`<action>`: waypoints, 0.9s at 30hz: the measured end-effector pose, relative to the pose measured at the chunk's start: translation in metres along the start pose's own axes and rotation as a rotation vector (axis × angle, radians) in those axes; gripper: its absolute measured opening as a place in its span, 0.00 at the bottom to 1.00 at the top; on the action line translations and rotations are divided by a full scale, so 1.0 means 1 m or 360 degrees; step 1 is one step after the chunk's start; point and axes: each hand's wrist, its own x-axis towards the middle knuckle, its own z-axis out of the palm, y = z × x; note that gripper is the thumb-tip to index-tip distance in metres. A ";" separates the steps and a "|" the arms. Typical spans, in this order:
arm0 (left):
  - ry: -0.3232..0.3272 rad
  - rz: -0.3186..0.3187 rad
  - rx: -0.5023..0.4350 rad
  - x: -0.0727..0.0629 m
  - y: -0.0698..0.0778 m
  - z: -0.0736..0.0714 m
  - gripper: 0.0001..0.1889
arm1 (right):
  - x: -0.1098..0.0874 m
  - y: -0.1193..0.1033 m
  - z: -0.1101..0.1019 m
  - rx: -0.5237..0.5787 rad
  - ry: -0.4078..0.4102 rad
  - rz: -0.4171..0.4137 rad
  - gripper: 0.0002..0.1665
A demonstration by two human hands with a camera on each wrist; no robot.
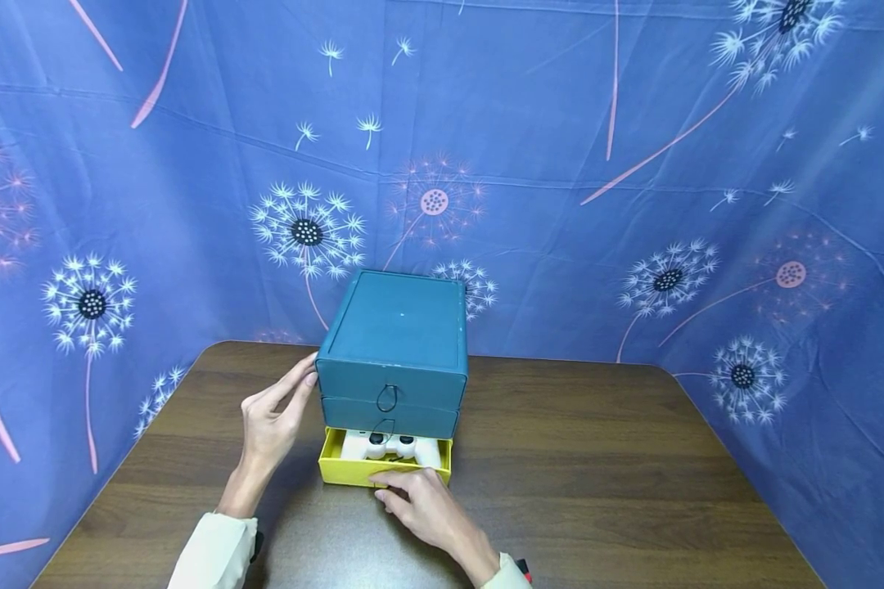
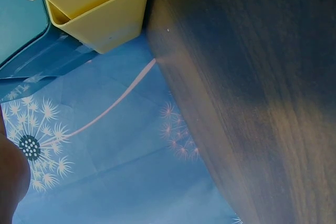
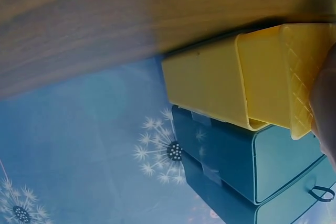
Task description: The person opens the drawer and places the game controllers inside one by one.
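A stack of two teal drawer boxes [image 1: 401, 323] stands on top of a yellow box with its yellow drawer [image 1: 346, 472] pulled partway out. Inside that drawer lies a white game controller [image 1: 425, 451], partly under the teal boxes' front. My left hand [image 1: 271, 421] steadies the upper teal box, its fairly straight fingers touching the left front edge. At the middle of the yellow drawer's front, my right hand [image 1: 423, 507] pinches with thumb and fingers; what lies between the fingertips is hidden. The right wrist view shows the yellow drawer [image 3: 265, 80] sticking out of its yellow sleeve [image 3: 207, 80].
Black pull loops [image 1: 386, 398] hang on the teal fronts. The stack stands on a brown wooden table [image 1: 597, 474], near its back edge. Behind it hangs a blue cloth [image 1: 530, 245] printed with dandelions, which also runs along both sides.
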 end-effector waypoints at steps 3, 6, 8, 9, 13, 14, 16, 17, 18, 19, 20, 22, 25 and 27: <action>0.0001 0.0005 -0.0007 0.003 0.007 0.001 0.23 | 0.002 0.002 0.000 0.0018 0.0005 0.0009 0.13; -0.0004 0.0006 -0.0012 0.004 0.008 0.001 0.23 | 0.004 0.005 -0.001 0.0020 0.0013 0.0011 0.13; -0.0007 0.0007 -0.0015 0.004 0.009 0.001 0.23 | 0.006 0.006 -0.001 0.0020 0.0016 0.0018 0.13; -0.0007 0.0009 -0.0014 0.004 0.009 0.001 0.23 | 0.007 0.007 -0.001 0.0018 0.0017 0.0022 0.13; -0.0004 0.0016 -0.0013 0.003 0.007 0.001 0.23 | 0.010 0.009 -0.001 0.0012 0.0011 0.0044 0.13; -0.0003 0.0017 -0.0010 0.003 0.006 0.000 0.23 | 0.011 0.010 -0.001 0.0007 0.0012 0.0044 0.13; 0.0000 0.0019 -0.0011 0.003 0.006 0.000 0.23 | 0.012 0.010 -0.002 0.0012 0.0011 0.0051 0.14; 0.0001 0.0021 -0.0010 0.003 0.006 0.000 0.24 | 0.012 0.011 -0.002 0.0014 0.0014 0.0050 0.14; 0.0002 0.0021 -0.0009 0.003 0.007 0.000 0.24 | 0.013 0.012 -0.002 0.0016 0.0015 0.0052 0.14; 0.0001 0.0019 -0.0008 0.004 0.008 0.000 0.24 | 0.013 0.012 -0.002 0.0014 0.0020 0.0050 0.14; 0.0002 0.0019 -0.0009 0.004 0.009 0.000 0.24 | 0.014 0.013 -0.002 0.0012 0.0024 0.0049 0.14; 0.0002 0.0018 -0.0014 0.006 0.012 0.000 0.23 | 0.014 0.014 -0.002 0.0013 0.0027 0.0052 0.14; 0.0004 0.0019 -0.0016 0.007 0.016 0.000 0.23 | 0.016 0.015 -0.002 0.0019 0.0030 0.0058 0.14; 0.0009 0.0024 -0.0021 0.007 0.016 0.001 0.23 | 0.016 0.016 -0.002 0.0032 0.0026 0.0070 0.14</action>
